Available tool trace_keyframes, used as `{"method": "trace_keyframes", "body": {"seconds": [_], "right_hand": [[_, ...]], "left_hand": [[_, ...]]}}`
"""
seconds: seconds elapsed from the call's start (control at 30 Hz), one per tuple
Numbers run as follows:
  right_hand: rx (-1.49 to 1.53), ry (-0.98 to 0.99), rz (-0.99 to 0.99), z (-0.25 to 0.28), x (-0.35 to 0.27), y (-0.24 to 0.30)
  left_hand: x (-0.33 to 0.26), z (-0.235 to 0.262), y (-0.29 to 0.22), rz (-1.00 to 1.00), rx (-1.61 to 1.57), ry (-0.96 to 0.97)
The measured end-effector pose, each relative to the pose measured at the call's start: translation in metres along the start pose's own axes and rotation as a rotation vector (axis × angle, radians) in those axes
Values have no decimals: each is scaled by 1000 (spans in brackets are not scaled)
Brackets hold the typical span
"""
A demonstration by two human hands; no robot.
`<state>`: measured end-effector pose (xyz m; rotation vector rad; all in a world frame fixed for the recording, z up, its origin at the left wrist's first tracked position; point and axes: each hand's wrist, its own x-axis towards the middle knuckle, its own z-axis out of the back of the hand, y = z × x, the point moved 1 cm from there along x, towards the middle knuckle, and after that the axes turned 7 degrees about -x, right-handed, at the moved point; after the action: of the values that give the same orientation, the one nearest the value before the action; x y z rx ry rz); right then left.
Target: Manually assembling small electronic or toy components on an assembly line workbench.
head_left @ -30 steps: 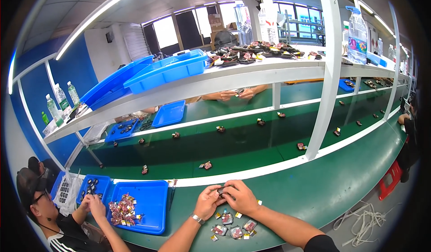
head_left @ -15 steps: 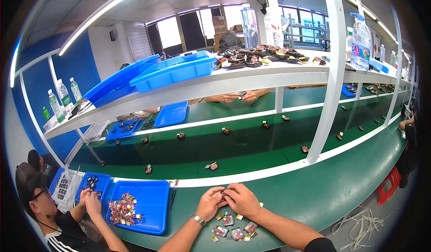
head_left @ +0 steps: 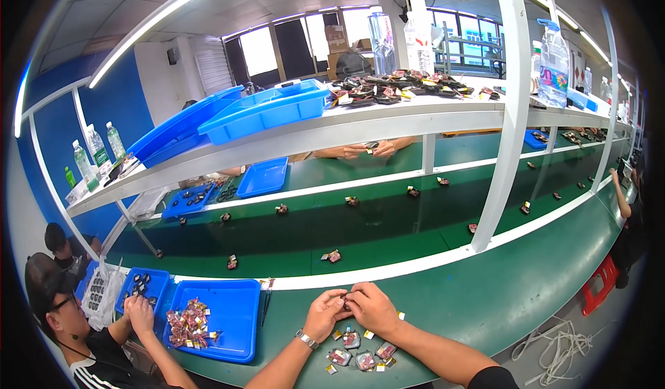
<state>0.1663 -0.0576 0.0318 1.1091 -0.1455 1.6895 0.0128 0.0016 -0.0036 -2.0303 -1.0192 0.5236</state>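
The long, smooth green worktop (head_left: 443,306) carries a large blue rectangular plastic tray (head_left: 235,313), holding a heap of small reddish circuit pieces with pale tabs (head_left: 187,325). A smaller blue plastic tray (head_left: 161,282) beyond it holds black parts (head_left: 140,283). The left hand (head_left: 323,314) and right hand (head_left: 374,313) meet, fingers curled nearly closed around a small dark part (head_left: 346,301), mostly hidden between their fingertips.

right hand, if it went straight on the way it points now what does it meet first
The right hand would likely meet the small dark piece held between both hands, then the left hand just beyond; depth is unclear.
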Motion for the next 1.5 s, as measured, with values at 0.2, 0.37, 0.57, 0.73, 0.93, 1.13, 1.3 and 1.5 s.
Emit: {"method": "trace_keyframes", "body": {"seconds": [0.2, 0.37, 0.57, 0.73, 0.93, 1.13, 1.3, 1.5], "right_hand": [[33, 0, -12, 2, 0, 9], [-23, -17, -12, -1, -4, 8], [-55, 5, -27, -2, -6, 3], [-105, 1, 14, -2, -5, 4], [-241, 45, 142, -3, -6, 2], [-257, 76, 177, -6, -7, -2], [-107, 43, 135, -4, -4, 0], [225, -16, -220, -5, -3, 1]], "left_hand": [[1, 6, 5, -37, 132, -81], [1, 8, 6, -9, 190, -40], [1, 2, 4, 0, 141, 2], [2, 5, 3, 35, 131, -18], [2, 2, 4, -2, 98, -22], [3, 1, 4, 2, 137, -45], [1, 0, 5, -22, 185, -105], [3, -2, 6, -41, 223, -88]]}}
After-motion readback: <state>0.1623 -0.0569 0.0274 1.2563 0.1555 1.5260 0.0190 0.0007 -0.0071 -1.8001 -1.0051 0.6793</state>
